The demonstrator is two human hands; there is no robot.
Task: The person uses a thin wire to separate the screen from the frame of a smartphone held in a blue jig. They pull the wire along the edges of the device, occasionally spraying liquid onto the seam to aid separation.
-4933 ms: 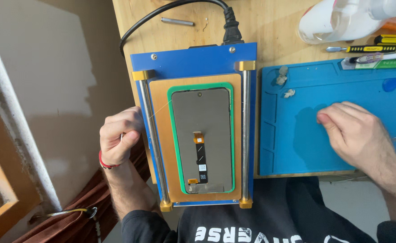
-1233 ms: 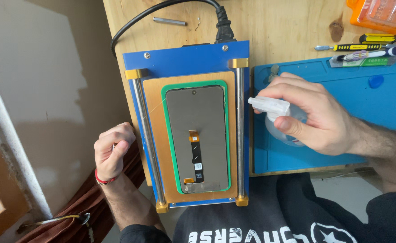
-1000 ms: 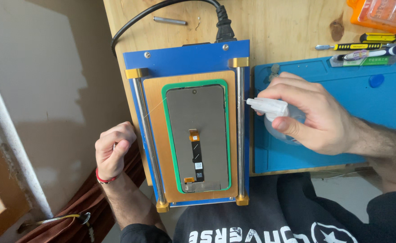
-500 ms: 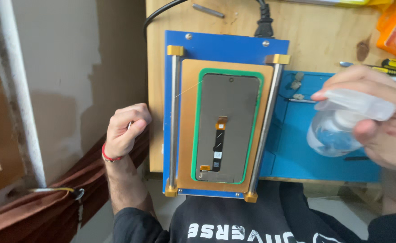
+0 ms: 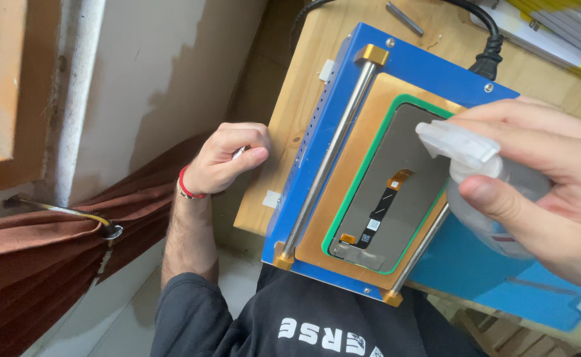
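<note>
A dark phone screen panel (image 5: 396,178) with an orange flex cable lies face down in a green frame on the copper plate of a blue heating station (image 5: 429,66). My right hand (image 5: 548,178) is closed around a clear plastic spray bottle (image 5: 465,155), held just above the panel's upper right corner, nozzle pointing left. My left hand (image 5: 227,158) is curled at the left edge of the wooden table (image 5: 303,99), beside the station, with a small thin pale object between thumb and fingers. A red band circles that wrist.
Two metal rails (image 5: 333,149) run along the station's sides. A black power cable (image 5: 485,46) plugs in at the far end. A blue work mat (image 5: 495,274) lies to the right. A brown curtain (image 5: 33,244) and a wall are left of the table.
My right hand picked up the spray bottle from the mat side and brought it over the panel's top corner. The view has tilted and moved closer. My left hand stays at the table edge.
</note>
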